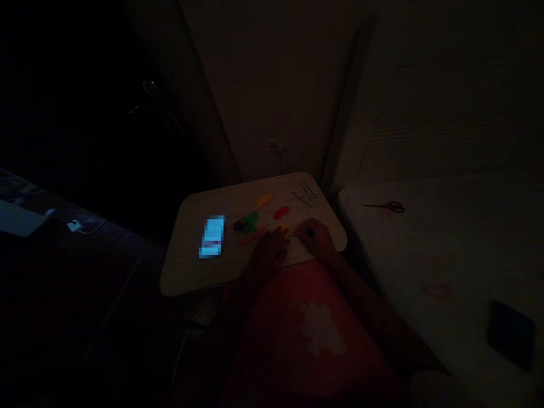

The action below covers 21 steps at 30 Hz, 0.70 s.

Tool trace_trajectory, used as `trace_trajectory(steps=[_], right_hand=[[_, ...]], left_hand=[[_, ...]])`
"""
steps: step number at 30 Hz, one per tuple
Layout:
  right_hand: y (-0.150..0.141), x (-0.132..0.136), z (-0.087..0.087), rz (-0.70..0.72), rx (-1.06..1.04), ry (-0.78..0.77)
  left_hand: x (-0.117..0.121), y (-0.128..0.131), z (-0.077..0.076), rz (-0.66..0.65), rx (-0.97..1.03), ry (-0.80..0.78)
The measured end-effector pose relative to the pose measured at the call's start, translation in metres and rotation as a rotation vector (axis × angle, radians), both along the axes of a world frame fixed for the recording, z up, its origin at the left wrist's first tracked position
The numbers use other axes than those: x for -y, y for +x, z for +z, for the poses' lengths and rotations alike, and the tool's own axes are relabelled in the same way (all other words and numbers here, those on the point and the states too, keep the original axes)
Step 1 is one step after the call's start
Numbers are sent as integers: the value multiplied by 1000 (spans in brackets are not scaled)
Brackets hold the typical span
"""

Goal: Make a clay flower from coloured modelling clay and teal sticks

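Right at the table's near edge, the left hand presses fingers onto a yellow piece; the right hand closes narrowly beside it, its grip too dark to tell! Bare tabletop opens between glowing phone and left rim.

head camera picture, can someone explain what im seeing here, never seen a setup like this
There is no robot: a person works with two bare hands, and this single picture comes from a camera worn on their head, looking forward and down. The room is very dark.

On the small table lie a glowing screen, green, red and yellow pieces, and some thin sticks. Scissors lie on the pale surface to the right.

The left hand is at an orange piece; the right hand seems to pinch something thin, too dark to name.
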State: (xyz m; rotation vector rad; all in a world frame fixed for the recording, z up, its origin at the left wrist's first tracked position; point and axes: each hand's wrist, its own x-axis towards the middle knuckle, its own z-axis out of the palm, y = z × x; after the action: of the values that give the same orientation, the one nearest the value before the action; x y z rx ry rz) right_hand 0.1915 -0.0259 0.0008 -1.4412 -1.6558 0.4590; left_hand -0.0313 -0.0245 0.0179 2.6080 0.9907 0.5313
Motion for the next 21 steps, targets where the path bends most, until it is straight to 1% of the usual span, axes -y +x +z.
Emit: trace_trajectory(steps=[3,9,15,21], right_hand=[[1,1,-1,0,-59,20],[0,5,-1,35,0,27],[-2,8,2,13,-71,8],[-5,10,5,-2,-5,-11]], left_hand=[[-1,0,-1,-1,1,-5],[0,0,-1,4,19,-5],[0,0,0,17,18,-19],[-1,-1,-2,-1,26,0]])
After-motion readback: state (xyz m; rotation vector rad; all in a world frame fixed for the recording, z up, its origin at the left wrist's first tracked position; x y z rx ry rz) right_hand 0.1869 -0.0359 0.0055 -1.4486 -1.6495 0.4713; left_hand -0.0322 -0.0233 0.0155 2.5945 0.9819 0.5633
